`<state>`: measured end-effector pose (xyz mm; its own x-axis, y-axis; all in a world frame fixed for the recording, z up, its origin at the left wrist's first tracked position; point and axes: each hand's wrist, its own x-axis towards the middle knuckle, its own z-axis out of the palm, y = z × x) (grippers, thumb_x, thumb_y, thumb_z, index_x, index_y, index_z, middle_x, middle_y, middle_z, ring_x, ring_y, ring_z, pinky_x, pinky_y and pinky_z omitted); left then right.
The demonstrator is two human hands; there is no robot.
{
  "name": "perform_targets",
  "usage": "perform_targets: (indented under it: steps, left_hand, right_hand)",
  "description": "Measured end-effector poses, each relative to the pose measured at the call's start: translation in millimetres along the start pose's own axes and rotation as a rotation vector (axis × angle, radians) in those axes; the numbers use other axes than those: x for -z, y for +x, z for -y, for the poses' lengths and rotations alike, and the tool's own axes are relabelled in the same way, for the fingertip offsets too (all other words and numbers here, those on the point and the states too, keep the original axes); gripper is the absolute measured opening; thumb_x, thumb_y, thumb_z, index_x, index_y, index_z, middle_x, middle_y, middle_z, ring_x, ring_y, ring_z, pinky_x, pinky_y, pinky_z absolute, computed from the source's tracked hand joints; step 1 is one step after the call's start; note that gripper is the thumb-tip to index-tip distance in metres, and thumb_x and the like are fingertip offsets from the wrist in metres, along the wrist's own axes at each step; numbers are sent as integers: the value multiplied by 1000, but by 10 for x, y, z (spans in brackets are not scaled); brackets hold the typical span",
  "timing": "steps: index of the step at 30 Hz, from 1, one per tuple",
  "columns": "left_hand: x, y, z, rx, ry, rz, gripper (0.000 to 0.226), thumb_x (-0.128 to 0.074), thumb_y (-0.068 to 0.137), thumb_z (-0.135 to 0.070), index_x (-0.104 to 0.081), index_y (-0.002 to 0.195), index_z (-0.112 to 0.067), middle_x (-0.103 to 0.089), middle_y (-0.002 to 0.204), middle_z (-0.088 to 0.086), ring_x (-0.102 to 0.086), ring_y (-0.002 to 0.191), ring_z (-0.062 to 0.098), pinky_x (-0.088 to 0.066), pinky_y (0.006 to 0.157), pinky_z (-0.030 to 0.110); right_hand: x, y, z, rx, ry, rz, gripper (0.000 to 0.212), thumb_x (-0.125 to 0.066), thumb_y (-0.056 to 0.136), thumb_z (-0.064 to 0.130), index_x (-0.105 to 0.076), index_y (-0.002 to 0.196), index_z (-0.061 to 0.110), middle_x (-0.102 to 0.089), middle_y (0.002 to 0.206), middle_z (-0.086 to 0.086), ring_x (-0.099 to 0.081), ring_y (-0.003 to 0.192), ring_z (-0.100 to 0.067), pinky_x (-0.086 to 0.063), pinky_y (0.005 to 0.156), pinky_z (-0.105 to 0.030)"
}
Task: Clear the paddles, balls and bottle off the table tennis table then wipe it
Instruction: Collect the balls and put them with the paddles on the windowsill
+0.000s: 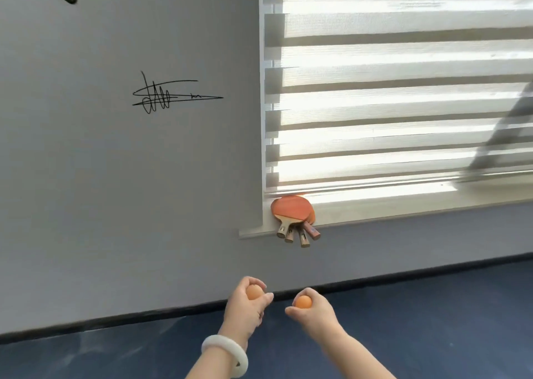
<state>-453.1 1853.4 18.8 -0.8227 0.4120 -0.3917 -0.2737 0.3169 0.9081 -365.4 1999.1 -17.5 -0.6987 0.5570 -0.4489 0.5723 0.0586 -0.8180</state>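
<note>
Wall mark: a black signature scrawled on the grey wall, toward 10 o'clock from the hands
Bangle: a white bangle circles the left wrist, at about 6 o'clock in view
Left hand: the left hand is curled closed around an orange ball; fingers arch over the top and the thumb presses at the side; only part of the ball shows between them
Right hand: the right hand pinches a second orange ball between fingertips and thumb; the rest of the fingers are folded in; most of this ball is exposed; the two hands are near each other but apart
Paddles: a stack of red paddles lies on the window sill at 12 o'clock from the hands; four handles fan out past the sill's edge toward 6 o'clock
Blind: a striped blind hangs just behind the stack, toward 1 o'clock
Floor: dark blue floor lies beneath both forearms
</note>
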Motion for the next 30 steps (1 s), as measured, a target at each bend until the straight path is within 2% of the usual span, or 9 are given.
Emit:
perform_targets:
  steps: [7,10,13,16,19,21,24,28,30]
  left_hand:
    - [-385,1266,-325,19,12,5,26,-81,77,-15,-58,89,-14,-55,76,3,-46,58,15,-38,50,25]
    - [-533,1753,-527,6,43,10,29,-83,74,-17,-59,89,-17,-59,79,3,-52,66,18,-44,56,29]
    - [-643,2179,-719,-32,43,50,29,-83,74,-11,-58,89,-15,-60,81,4,-54,69,18,-44,60,29]
    - [-741,2526,-846,-26,52,107,27,-78,77,-4,-59,94,-12,-61,84,5,-56,71,16,-45,55,22]
    - [-819,2802,-910,5,-4,134,26,-71,82,3,-59,99,-11,-58,85,8,-54,71,17,-45,53,21]
    - [-863,2999,-921,53,-69,134,28,-66,83,9,-58,102,-9,-56,82,9,-53,68,16,-45,52,21]
    - [-948,3278,-930,165,-218,78,32,-62,85,12,-57,107,-10,-60,84,8,-58,61,13,-46,51,23]
    - [-1093,3618,-965,252,-486,-61,32,-54,89,14,-58,112,-8,-60,97,17,-61,73,25,-53,61,34]
    - [-1179,3769,-963,275,-586,-151,32,-52,91,12,-58,116,-7,-60,107,22,-59,81,29,-54,68,36]
  right_hand:
    - [414,1023,389,-2,24,-84,26,-83,72,23,-60,81,18,-60,76,3,-54,64,-9,-45,52,-18]
    - [637,1481,620,-8,33,-122,26,-83,74,20,-59,82,14,-59,76,8,-56,62,-5,-44,52,-14]
    - [760,1923,805,7,53,-156,28,-82,73,11,-56,82,8,-60,73,9,-52,62,-8,-43,54,-15]
    - [786,2341,913,-20,72,-152,26,-77,75,4,-56,90,6,-61,77,1,-53,67,-11,-45,59,-18]
    - [782,2713,976,-53,97,-60,27,-73,79,3,-56,98,11,-62,85,-8,-57,68,-14,-49,64,-25]
    - [782,2981,1025,-70,120,14,31,-70,81,2,-54,105,14,-61,88,-11,-61,65,-11,-48,55,-22]
    - [768,3381,1103,-114,118,146,36,-64,84,-1,-53,111,19,-62,101,-15,-65,79,-24,-53,56,-24]
    - [769,3929,1218,-135,73,291,42,-59,81,-10,-56,110,20,-59,93,-13,-57,68,-21,-49,54,-28]
    - [784,4173,1281,-111,3,357,41,-63,82,-6,-58,109,24,-60,92,-9,-59,74,-20,-52,60,-27]
